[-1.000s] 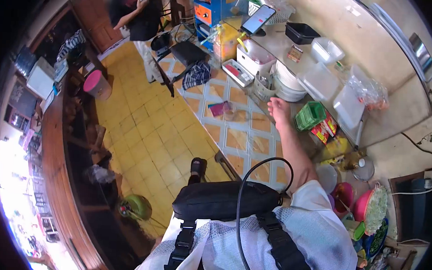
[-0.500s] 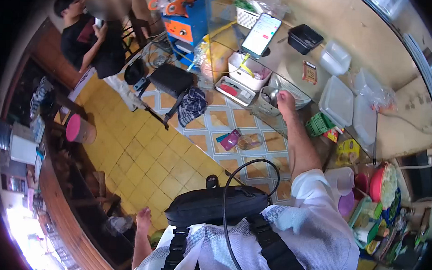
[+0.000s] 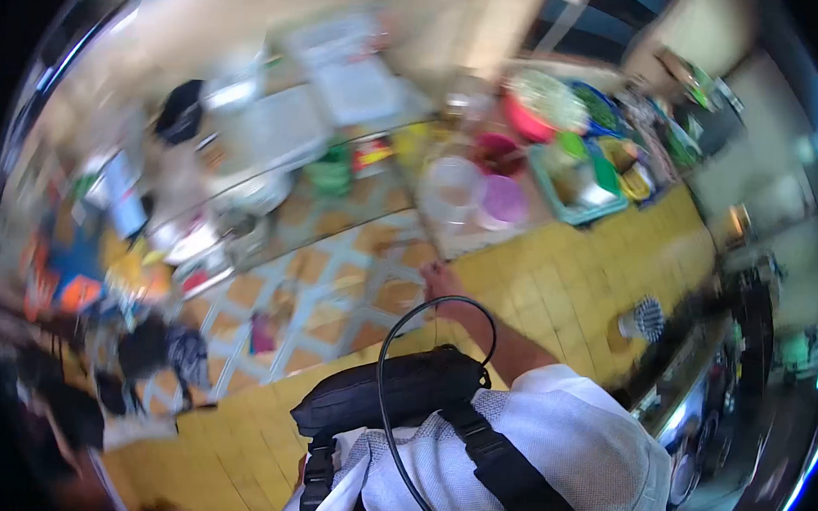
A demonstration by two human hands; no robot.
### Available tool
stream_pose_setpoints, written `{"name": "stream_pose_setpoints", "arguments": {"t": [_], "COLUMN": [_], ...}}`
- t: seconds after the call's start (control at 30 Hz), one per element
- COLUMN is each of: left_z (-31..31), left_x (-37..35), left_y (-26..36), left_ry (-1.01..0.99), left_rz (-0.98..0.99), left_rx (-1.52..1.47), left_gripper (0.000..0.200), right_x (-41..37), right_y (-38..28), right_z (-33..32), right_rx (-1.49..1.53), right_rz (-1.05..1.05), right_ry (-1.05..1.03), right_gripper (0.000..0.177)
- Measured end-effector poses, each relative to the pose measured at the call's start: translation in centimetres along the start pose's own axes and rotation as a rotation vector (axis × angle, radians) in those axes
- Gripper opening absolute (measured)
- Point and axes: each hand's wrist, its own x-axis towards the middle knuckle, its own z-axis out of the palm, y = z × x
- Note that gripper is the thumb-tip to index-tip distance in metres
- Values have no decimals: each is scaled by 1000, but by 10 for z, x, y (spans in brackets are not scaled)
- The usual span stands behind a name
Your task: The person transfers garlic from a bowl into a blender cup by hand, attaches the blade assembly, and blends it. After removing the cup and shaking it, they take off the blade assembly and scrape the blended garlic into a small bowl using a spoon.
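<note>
My right hand (image 3: pixel 440 280) hangs just past the corner of the patterned tabletop (image 3: pixel 328 293), in front of a clear round container (image 3: pixel 452 188). Motion blurs its fingers, so whether they hold anything does not show. Nearby are a purple tub (image 3: pixel 502 202) and a green basket (image 3: pixel 330 170). A black bag (image 3: pixel 397 394) with straps lies across my front, and a dark cable loops over it. My left hand is out of view.
Behind the table edge, a teal tray (image 3: pixel 585 212) and a red bowl of pale food (image 3: pixel 530 118) sit beside other containers. Lidded plastic boxes (image 3: pixel 286 129) stand farther left. A person's dark clothing (image 3: pixel 64 399) shows at lower left. Yellow floor tiles (image 3: pixel 556 272) lie to the right.
The view has swung right and is blurred. My right hand has left the container near the phone and come back toward my body. My left hand has gone out of view.
</note>
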Motion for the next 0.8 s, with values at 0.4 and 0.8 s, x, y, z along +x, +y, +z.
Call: {"name": "stream_pose_setpoints", "arguments": {"t": [0.4, 0.8], "left_z": [133, 407], "left_x": [187, 302], "left_y": [274, 689], "left_ry": [-412, -704], "left_rz": [429, 312], "left_rx": [611, 269], "left_gripper": [20, 34], "right_x": [-158, -259], "right_y": [158, -99], "right_z": [-405, -640], "right_rx": [871, 937], "right_rz": [-275, -659], "right_ry": [158, 522], "right_gripper": [20, 48]}}
